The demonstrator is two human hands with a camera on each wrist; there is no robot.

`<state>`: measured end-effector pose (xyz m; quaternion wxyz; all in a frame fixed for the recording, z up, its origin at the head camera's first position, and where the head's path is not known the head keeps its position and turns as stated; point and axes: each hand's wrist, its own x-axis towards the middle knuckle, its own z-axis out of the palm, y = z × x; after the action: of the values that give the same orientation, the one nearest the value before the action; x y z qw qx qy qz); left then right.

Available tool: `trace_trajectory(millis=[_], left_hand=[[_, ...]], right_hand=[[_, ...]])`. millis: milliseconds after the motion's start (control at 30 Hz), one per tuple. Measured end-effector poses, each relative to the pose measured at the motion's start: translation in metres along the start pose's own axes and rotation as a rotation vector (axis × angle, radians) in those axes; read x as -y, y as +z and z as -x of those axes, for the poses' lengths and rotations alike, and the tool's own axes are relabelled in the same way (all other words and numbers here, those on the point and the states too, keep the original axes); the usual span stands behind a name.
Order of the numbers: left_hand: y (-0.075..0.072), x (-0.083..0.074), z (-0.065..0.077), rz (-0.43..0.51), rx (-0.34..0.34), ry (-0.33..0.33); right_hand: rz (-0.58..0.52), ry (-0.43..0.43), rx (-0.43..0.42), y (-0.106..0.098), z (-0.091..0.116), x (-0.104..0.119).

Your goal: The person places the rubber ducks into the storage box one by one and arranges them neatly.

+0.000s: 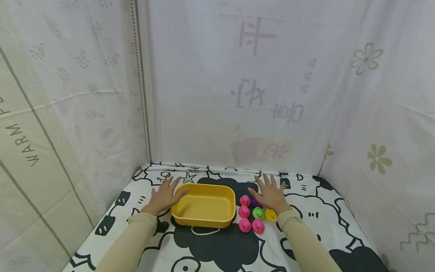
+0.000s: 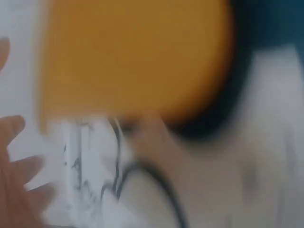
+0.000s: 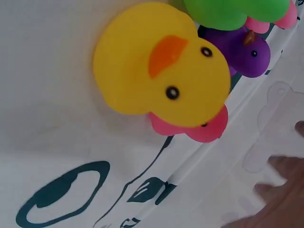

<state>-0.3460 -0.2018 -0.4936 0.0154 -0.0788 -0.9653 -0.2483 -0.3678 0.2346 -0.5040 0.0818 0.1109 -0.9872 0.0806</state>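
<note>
My left hand (image 1: pixel 164 198) spreads its fingers, released, at the left rim of the yellow plastic tub (image 1: pixel 204 222); my right hand (image 1: pixel 270 195), likewise splayed, is beside rubber ducks (image 1: pixel 258 214) clustered right of the tub. The left curtain (image 1: pixel 68 113) reads "WARM".

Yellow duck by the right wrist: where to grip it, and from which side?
Yellow duck: probably pinch the narrowing between its round head and wider body, coming from above with the right hand. It seems upright, and the green duck sits close on its left in the head view, crowding that side.
</note>
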Motion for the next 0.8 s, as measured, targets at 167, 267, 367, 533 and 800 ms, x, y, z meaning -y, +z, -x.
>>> trace_trajectory(millis=[167, 267, 367, 533, 800], left_hand=[[0.013, 0.005, -0.007, 0.568, 0.111, -0.160], [0.023, 0.014, -0.008, 0.824, 0.099, -0.202], [0.029, 0.023, -0.006, 1.067, 0.091, -0.187], [0.030, 0.029, -0.003, 1.189, 0.098, -0.153], [0.031, 0.033, -0.004, 1.202, 0.114, -0.088]], right_hand=[[-0.174, -0.186, 0.065, 0.008, 0.000, 0.007], [-0.247, -0.252, 0.118, 0.010, -0.003, 0.014], [-0.278, -0.275, 0.136, 0.011, -0.007, 0.020], [-0.281, -0.280, 0.149, 0.015, -0.010, 0.022], [-0.323, -0.301, 0.129, 0.018, -0.005, 0.016]])
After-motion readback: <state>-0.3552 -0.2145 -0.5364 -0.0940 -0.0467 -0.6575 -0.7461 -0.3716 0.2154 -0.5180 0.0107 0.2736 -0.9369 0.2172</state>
